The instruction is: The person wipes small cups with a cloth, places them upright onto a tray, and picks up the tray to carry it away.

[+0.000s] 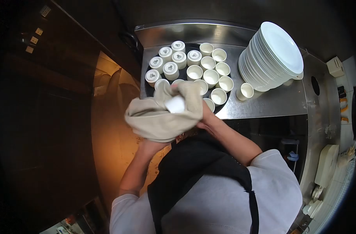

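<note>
A beige cloth towel (162, 121) is bunched up between my hands, blurred by motion. A white cup (175, 104) shows in its folds. My left hand (154, 143) comes up from below and grips the towel, its fingers covered by the fabric. From the right side my right hand (205, 114) holds the towel around the cup; most of its fingers are hidden too. Just beyond them is a round black tray (189, 46) of small white cups. Those at left, such as one cup (171, 70), stand upside down with printed bases up; those at right, like another cup (210, 77), stand mouth up.
A tall, leaning stack of white plates (271, 58) is on the steel counter (259, 105), right of the tray. One cup (245, 91) stands off the tray near the plates. A dark panel (41, 117) rises at left, and a raised steel edge (193, 31) runs behind the tray.
</note>
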Available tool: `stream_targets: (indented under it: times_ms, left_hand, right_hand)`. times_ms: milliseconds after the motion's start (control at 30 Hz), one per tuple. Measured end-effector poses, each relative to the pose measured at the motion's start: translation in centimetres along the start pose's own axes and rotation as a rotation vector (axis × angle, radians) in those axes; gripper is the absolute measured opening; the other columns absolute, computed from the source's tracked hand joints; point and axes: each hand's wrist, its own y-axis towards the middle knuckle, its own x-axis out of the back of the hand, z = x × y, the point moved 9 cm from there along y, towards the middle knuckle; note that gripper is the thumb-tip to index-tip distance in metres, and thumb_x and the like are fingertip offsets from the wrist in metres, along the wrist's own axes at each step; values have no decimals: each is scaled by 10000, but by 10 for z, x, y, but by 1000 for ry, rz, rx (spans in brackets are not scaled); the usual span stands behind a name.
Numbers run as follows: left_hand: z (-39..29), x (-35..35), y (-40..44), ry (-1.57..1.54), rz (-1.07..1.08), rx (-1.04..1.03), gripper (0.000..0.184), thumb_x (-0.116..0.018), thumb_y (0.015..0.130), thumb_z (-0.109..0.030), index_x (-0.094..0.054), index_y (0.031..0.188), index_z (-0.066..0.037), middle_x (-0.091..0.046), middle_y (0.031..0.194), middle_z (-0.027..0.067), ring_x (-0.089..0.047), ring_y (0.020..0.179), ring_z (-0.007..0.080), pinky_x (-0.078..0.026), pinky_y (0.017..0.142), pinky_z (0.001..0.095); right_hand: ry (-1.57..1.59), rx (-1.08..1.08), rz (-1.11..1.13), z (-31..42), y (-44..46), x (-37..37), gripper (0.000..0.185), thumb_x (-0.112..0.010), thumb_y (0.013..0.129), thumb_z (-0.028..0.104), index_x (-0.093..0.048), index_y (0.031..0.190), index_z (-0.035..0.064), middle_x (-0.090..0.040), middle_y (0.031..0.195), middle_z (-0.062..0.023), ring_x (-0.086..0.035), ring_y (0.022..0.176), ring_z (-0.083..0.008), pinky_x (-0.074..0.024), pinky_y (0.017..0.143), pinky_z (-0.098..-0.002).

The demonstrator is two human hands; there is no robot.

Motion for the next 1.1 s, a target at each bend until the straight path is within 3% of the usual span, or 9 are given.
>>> stream_targets:
  times_ms: [100,133,167,300,333,567,767,900,1100]
  left_hand:
    - [20,-32,17,-355,140,120,359,-654,910,-232,-592,1227,-75,-645,1143,99,-622,1053,229,-509,885,379]
    - [47,-73,4,-1101,363,501,271,-597,951,-214,-601,1173,-58,-647,1072,86,-643,904,171,-532,758,322]
    - [17,-55,32,-1741,-14,682,163,-555,973,-152,-635,1070,-49,-643,992,61,-623,768,119,-515,652,275]
    - [-15,-34,61,-610,66,196,197,-615,922,-156,-637,1079,-40,-657,1023,80,-638,864,174,-513,720,315]
    - [-26,-28,62,-70,-48,-69,224,-658,883,-158,-639,1064,-27,-662,1021,91,-647,875,189,-514,745,327]
    - [65,-42,102,-1245,-467,658,233,-544,928,-87,-631,1127,-1,-659,1114,113,-613,1063,225,-472,909,348]
    - [109,-40,209,-321,-101,680,411,-507,941,-312,-620,1182,0,-624,1211,193,-571,1145,341,-400,1015,375]
    - [108,-95,287,282,76,213,351,-549,901,-258,-652,1157,-42,-631,1199,171,-572,1135,346,-424,990,396]
    - [138,-172,325,455,401,259,332,-544,895,-273,-670,1122,-66,-624,1210,181,-546,1169,362,-402,1015,433]
  right_hand:
    - [-479,224,222,23,7,-12,234,-570,883,159,-635,1075,42,-664,992,-60,-642,922,-173,-505,811,-309]
    - [-716,422,287,41,-3,-23,241,-578,855,160,-635,1052,34,-665,989,-59,-643,918,-181,-502,809,-312]
    - [-943,620,346,62,-20,-44,249,-586,826,162,-635,1029,27,-667,987,-59,-644,914,-190,-500,807,-316]
    - [-530,593,545,79,12,-25,272,-569,848,206,-619,1044,24,-667,1040,-75,-652,948,-217,-507,833,-325]
    - [-31,153,263,47,33,9,334,-541,910,254,-581,1154,30,-643,1106,-74,-634,984,-186,-500,858,-321]
    - [-438,824,129,112,7,-11,429,-610,829,80,-547,1241,-18,-649,1137,-133,-627,1027,-246,-483,879,-350]
    - [-1097,66,392,46,21,22,470,-631,886,233,-509,1256,-30,-665,918,-179,-637,867,-224,-492,807,-350]
    - [-1182,93,413,44,25,42,487,-647,901,307,-517,1229,-29,-649,932,-196,-647,880,-236,-505,764,-350]
    - [-1011,201,385,75,19,66,410,-636,923,235,-527,1208,-39,-649,1026,-204,-663,985,-264,-533,834,-352]
